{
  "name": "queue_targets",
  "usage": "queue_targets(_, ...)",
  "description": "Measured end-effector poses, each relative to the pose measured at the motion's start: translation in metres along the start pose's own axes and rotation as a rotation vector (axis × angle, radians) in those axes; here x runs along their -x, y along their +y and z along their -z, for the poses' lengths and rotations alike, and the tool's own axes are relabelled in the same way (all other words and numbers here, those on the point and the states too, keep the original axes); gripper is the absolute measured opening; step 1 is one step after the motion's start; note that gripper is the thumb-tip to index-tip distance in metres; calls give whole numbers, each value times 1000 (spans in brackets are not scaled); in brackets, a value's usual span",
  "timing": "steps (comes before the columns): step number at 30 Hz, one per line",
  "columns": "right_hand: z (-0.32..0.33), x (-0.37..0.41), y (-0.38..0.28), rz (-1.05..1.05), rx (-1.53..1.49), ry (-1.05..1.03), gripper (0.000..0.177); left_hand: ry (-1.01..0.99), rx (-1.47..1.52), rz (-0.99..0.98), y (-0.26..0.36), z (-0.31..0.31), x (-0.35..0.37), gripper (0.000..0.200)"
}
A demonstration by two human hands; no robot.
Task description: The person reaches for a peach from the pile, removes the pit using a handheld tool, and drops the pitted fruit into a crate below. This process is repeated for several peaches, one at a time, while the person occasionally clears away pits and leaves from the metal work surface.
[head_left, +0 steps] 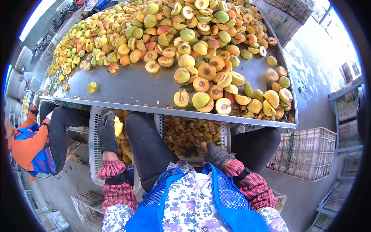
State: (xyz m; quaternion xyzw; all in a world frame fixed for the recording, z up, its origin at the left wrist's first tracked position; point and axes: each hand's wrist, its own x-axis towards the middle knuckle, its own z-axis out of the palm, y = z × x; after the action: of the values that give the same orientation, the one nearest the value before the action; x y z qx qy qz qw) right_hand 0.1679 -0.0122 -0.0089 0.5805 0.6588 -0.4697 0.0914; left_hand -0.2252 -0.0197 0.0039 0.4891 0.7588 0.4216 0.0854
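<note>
My left hand point(107, 131), in a dark glove, is closed on a yellow peach half point(118, 126) above the left white crate point(94, 154), which holds more yellow fruit. My right hand point(217, 153), in a grey glove, is low between my knees, over the front of a crate point(159, 123) of brownish fruit pieces point(185, 133). Its fingers are curled round something small and brownish that I cannot make out. Beyond both hands, halved and whole peaches point(185, 62) are heaped on the metal table point(131, 87).
The table's raised metal edge point(174, 111) runs just above my knees. At the left sits a co-worker point(31, 147) in orange and blue. A stacked white crate point(305, 152) stands on the floor at the right, near a metal rack point(349, 116). Another crate point(87, 205) is at lower left.
</note>
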Motion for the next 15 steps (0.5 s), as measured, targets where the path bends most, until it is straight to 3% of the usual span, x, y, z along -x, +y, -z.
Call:
queue_targets(1, 3, -4, -3, 56, 8, -38, 40, 17, 231, 304, 11, 2, -5, 31)
queue_targets(4, -9, -26, 8, 144, 139, -215, 40, 43, -46, -16, 36, -21, -11, 32)
queue_targets(6, -13, -25, 14, 198, 78, -168, 39, -103, 128, 17, 86, -54, -14, 35)
queue_targets(10, 5, -12, 6, 128, -3, -92, 39, -355, -191, -72, 151, -123, -15, 40)
queue_targets(13, -3, -18, 27, 42, -50, -31, 39, -685, -310, -134, 164, -163, -17, 44)
queue_targets(15, -2, -16, 31, 88, -73, 31, 37, -621, -198, -232, 152, -179, -12, 42)
